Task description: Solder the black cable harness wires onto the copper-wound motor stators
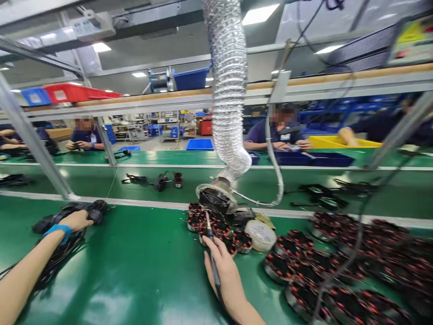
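Note:
My right hand point(225, 271) is closed around a soldering iron point(212, 253), its tip pointing away over a small cluster of motor stators point(221, 227) with copper windings. Beside that cluster stands a round, pale, translucent tub point(260, 234). At the left, my left hand point(76, 222), with a blue band point(61, 232) on the wrist, closes on one of several black parts with cables point(97, 211). Its fingertips are partly hidden against the dark part. A bundle of black cables point(59, 266) lies under the left forearm.
A fume extractor nozzle point(216, 196) hangs from a silver flexible duct point(230, 90) behind the stators. Many more stators point(314, 280) cover the right side. Cabled parts point(162, 180) lie on the strip beyond. Co-workers point(270, 131) sit across, near a yellow bin point(338, 142).

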`<action>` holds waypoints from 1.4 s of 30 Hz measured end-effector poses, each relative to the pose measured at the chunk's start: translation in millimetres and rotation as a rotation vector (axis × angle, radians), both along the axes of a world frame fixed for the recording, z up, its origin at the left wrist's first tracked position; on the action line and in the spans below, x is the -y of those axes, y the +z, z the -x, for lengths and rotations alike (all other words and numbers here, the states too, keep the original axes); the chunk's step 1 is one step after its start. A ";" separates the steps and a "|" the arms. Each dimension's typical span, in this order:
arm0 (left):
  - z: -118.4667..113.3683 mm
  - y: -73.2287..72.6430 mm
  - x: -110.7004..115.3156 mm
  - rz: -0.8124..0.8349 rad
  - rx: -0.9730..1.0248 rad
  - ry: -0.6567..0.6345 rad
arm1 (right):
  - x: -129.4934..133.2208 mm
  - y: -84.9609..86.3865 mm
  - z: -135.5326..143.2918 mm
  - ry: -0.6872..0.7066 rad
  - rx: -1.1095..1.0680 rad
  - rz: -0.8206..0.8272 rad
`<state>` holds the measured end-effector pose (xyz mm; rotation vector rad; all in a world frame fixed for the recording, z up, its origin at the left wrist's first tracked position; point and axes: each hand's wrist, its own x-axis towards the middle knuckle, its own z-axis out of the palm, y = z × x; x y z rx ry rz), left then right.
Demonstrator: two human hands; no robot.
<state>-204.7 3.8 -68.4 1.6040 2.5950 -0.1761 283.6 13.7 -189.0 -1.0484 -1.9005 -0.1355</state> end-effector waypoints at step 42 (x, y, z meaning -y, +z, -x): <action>-272.1 -11.2 74.0 -0.194 0.275 -0.688 | 11.0 1.8 1.7 0.269 -0.169 0.229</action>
